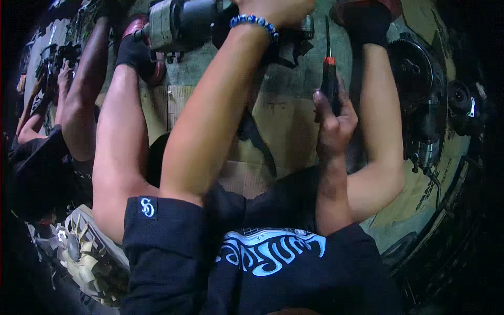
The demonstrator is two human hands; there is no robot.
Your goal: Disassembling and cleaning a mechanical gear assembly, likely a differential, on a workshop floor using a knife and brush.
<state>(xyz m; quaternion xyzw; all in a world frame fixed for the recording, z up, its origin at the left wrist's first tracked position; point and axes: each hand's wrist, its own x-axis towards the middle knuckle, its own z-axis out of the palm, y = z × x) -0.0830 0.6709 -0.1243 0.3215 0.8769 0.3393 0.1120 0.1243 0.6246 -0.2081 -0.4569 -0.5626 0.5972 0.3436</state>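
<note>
My right hand (336, 123) grips a screwdriver (329, 84) by its black and red handle, the thin shaft pointing away from me. My left hand (278, 11), with a blue beaded bracelet (253, 22) at the wrist, reaches to the top edge over a motor-like part. Its fingers are cut off by the edge of the picture, so their hold is hidden. The grey and black cylindrical part (181, 25) lies between my feet, partly covered by my left hand and forearm. A dark bracket-like piece (296, 50) shows beside it, under my wrist.
Flattened cardboard (286, 126) covers the floor between my legs. At the right lie a large round toothed part (415, 68) and a smaller round one (461, 100). A pale finned fan wheel (86, 252) sits lower left. Another person's arm (84, 100) is close at the left.
</note>
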